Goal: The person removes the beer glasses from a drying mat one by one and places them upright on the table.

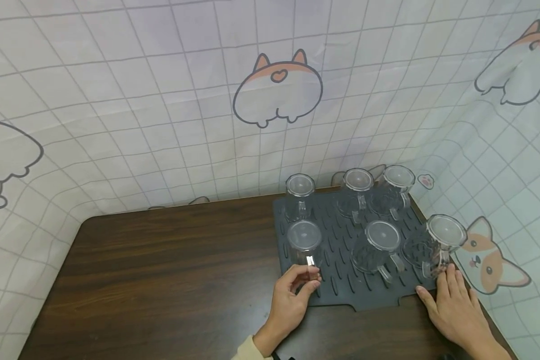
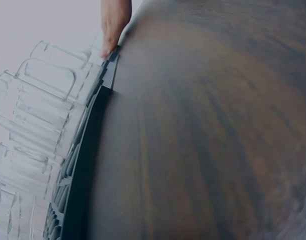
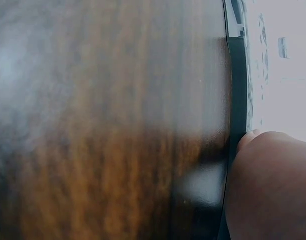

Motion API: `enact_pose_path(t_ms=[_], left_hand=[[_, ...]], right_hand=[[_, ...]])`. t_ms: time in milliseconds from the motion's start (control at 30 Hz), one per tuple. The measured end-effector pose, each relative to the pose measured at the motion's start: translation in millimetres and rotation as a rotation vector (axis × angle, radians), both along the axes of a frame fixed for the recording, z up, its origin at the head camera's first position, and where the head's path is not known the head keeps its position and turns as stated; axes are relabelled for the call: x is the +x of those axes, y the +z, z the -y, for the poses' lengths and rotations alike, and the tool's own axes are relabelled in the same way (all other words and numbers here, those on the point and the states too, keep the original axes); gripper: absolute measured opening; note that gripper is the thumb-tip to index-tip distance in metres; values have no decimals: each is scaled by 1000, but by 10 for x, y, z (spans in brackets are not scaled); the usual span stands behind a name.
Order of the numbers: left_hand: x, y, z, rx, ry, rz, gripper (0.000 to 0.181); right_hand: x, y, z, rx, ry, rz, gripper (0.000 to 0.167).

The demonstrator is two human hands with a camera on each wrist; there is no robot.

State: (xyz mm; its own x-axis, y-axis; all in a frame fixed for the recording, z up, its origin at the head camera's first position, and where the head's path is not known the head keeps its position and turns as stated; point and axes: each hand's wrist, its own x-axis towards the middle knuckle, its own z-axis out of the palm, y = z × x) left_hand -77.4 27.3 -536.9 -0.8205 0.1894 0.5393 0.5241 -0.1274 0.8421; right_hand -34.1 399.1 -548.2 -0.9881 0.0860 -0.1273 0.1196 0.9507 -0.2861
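Clear glass mug, grey ridged mat near-left corner | left hand pinches handle, best hold | right hand straight-fingered | likely fragile, slick

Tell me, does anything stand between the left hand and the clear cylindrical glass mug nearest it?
Nothing visible: the left hand is at the handle of that mug, on its near side. The other mugs stand behind and to the right.
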Motion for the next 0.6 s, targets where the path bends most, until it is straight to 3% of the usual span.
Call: enact_pose_path(t_ms=[233, 500, 600], left_hand=[[14, 50, 23, -41, 16, 68, 21], [33, 111, 66, -96, 65, 83, 19], [31, 129, 89, -125, 73, 60, 18]], right_hand=[[-4, 8, 2, -16, -17, 43, 91], [-23, 10, -3, -8, -12, 31, 90], [-21, 16, -2, -13, -14, 35, 91]])
